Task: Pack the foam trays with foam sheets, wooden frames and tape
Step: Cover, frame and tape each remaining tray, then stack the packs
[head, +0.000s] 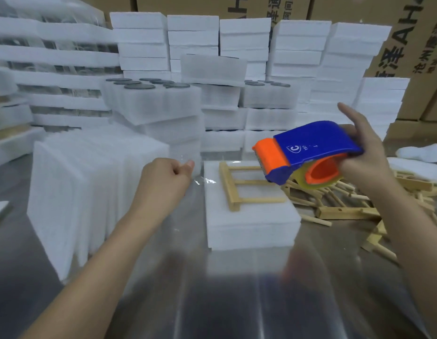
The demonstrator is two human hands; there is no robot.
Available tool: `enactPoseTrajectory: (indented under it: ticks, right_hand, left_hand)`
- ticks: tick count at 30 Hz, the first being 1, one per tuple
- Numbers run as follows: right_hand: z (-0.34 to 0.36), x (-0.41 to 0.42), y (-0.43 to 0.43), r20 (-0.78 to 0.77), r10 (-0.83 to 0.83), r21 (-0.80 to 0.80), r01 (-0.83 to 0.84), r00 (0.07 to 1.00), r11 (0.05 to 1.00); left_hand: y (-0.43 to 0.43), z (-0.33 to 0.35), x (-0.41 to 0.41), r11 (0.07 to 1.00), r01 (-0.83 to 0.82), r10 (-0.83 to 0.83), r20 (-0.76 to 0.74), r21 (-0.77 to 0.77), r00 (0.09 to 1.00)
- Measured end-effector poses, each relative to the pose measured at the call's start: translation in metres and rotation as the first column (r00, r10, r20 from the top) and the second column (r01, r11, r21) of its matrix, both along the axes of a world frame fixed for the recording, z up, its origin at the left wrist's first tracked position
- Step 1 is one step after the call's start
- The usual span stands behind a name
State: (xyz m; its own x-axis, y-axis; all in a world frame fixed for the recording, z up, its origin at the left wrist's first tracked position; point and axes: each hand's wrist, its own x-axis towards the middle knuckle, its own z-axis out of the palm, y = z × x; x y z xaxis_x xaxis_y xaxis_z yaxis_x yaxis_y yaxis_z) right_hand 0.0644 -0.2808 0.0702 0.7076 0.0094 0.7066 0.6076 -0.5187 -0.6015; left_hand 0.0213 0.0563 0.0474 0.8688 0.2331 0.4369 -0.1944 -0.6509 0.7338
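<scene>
Taping seems barely begun: foam tray [251,228] at mid-tabletop [237,302] carries one wooden frame [241,184] yet looks unsealed, left hand [168,177] pinching clear tape [206,181] at its 10 o'clock, right hand [366,165] gripping the tape dispenser [310,148] at 1 o'clock.

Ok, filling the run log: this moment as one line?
left hand pinches tape | right hand holds tape dispenser | wooden frame lies on foam tray

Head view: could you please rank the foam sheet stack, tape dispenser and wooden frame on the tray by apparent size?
1. foam sheet stack
2. tape dispenser, though held nearer the camera
3. wooden frame, partly hidden; pair unsure
</scene>
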Motion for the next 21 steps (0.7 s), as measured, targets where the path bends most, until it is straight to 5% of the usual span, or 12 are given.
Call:
enactPoseTrajectory:
  ticks: [10, 21]
  right_hand:
    - [-0.015, 0.003, 0.019, -0.121, -0.040, 0.048, 0.046, 0.992, 0.998]
    - [-0.032, -0.003, 0.022, -0.218, -0.058, 0.056, 0.072, 0.974, 0.996]
  left_hand:
    - [-0.006, -0.019, 0.008, 0.951, -0.160, 0.147, 0.066, 0.266, 0.987]
    - [-0.025, -0.049, 0.020, 0.901, -0.062, 0.178, -0.235, 0.429, 0.955]
